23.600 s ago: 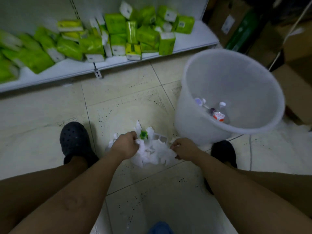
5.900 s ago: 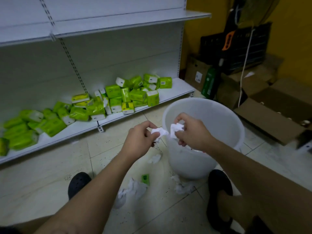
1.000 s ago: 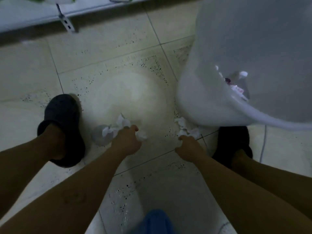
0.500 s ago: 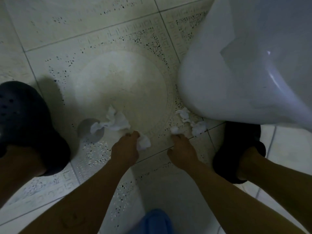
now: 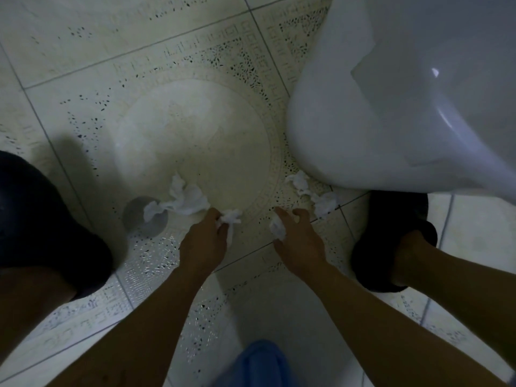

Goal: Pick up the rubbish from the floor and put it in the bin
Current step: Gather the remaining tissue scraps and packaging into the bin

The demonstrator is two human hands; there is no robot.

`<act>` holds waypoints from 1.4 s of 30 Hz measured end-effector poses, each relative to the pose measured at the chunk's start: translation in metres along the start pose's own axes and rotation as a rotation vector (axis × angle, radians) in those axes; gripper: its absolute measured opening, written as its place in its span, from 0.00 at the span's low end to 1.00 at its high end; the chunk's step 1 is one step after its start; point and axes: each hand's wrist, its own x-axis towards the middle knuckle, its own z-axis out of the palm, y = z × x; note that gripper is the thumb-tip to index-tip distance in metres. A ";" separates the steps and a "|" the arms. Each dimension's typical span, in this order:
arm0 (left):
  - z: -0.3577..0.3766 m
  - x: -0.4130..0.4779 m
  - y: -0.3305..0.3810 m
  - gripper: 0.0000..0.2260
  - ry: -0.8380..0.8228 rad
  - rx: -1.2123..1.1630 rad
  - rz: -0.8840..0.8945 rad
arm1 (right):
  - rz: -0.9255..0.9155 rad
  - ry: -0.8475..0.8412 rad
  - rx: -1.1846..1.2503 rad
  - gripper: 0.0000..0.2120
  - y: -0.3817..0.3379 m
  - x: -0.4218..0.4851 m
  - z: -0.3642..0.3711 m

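Observation:
Both hands are low over the tiled floor. My left hand point(image 5: 203, 238) pinches a small white tissue scrap point(image 5: 231, 217). A larger crumpled tissue point(image 5: 183, 201) lies on the floor just beyond it, to the left. My right hand point(image 5: 297, 237) grips another white scrap point(image 5: 277, 227) between thumb and fingers. More torn tissue bits point(image 5: 312, 195) lie past the right hand, against the foot of the white plastic bin point(image 5: 363, 129). The bin fills the upper right; its inside is not visible.
A black clog point(image 5: 42, 224) stands at the left and the other black clog point(image 5: 391, 241) at the right, touching the bin's base. A small round grey disc point(image 5: 141, 223) sits in the floor next to the larger tissue. Blue cloth point(image 5: 259, 364) hangs at the bottom edge.
The camera has dropped closer to the floor. My right hand has closed on a tissue scrap; my left keeps its scrap and has shifted slightly right of the larger tissue.

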 end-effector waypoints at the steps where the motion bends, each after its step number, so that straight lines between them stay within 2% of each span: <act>1: -0.001 0.000 -0.001 0.04 -0.016 -0.041 -0.006 | -0.003 -0.022 -0.007 0.30 -0.001 0.002 0.001; 6: -0.006 0.002 -0.001 0.06 -0.089 -0.111 0.031 | 0.003 -0.080 -0.159 0.13 0.005 0.002 0.013; 9: -0.012 0.002 0.005 0.10 -0.131 -0.178 0.026 | 0.028 -0.116 -0.006 0.06 0.011 -0.003 0.015; 13: -0.026 0.002 0.018 0.11 -0.179 -0.235 -0.011 | 0.072 -0.113 0.172 0.11 0.004 -0.008 -0.003; 16: -0.040 -0.002 0.034 0.07 -0.175 -0.268 -0.050 | -0.005 -0.072 0.191 0.12 -0.011 -0.015 -0.023; 19: -0.057 -0.012 0.049 0.04 -0.124 -0.264 0.047 | -0.008 -0.040 0.195 0.12 -0.031 -0.025 -0.048; 22: -0.082 -0.026 0.065 0.06 -0.044 -0.221 0.131 | -0.025 0.085 0.316 0.08 -0.055 -0.039 -0.080; 24: -0.101 -0.039 0.078 0.12 -0.042 -0.236 0.156 | -0.088 0.163 0.300 0.08 -0.067 -0.050 -0.101; 26: -0.120 -0.051 0.094 0.15 0.001 -0.212 0.167 | -0.154 0.239 0.255 0.03 -0.077 -0.064 -0.123; 27: -0.129 -0.058 0.103 0.14 0.035 -0.188 0.188 | -0.193 0.258 0.236 0.02 -0.081 -0.071 -0.134; 30: -0.157 -0.083 0.132 0.08 0.129 -0.131 0.276 | -0.309 0.261 0.180 0.07 -0.096 -0.099 -0.172; 35: -0.197 -0.126 0.179 0.05 0.266 -0.160 0.382 | -0.475 0.319 0.056 0.10 -0.111 -0.152 -0.233; 38: -0.213 -0.149 0.200 0.07 0.309 -0.207 0.415 | -0.503 0.402 -0.067 0.11 -0.111 -0.182 -0.270; 42: -0.217 -0.166 0.228 0.09 0.377 -0.163 0.450 | -0.436 0.561 -0.087 0.09 -0.095 -0.206 -0.325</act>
